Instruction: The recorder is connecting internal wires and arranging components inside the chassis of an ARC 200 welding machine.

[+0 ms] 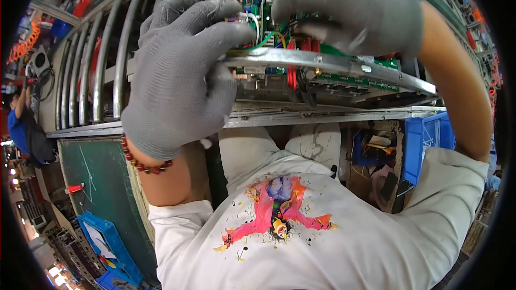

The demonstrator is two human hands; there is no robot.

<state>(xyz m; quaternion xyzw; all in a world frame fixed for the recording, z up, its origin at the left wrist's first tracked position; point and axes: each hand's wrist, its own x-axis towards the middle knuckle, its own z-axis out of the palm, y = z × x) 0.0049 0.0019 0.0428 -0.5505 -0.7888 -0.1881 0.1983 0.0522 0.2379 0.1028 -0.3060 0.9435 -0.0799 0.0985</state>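
A metal-framed electronics chassis (322,60) lies across the bars of a bench, with green circuit boards (349,79) and coloured wires (277,36) inside. My left hand (177,70), in a grey knitted glove, is closed around the left part of the front rail, thumb in front and fingers behind it, near the wires. My right hand (352,13), gloved alike and slightly blurred, reaches over the boards with fingers bent down among the wires. What its fingertips pinch is hidden. Red and black leads (293,78) hang over the front rail.
Metal rollers (102,64) run along the bench at left. Below stand a green board (97,182) and a blue tray (110,247). A blue crate (427,139) and an open compartment with loose items (379,147) are at right. Another person (27,129) is at far left.
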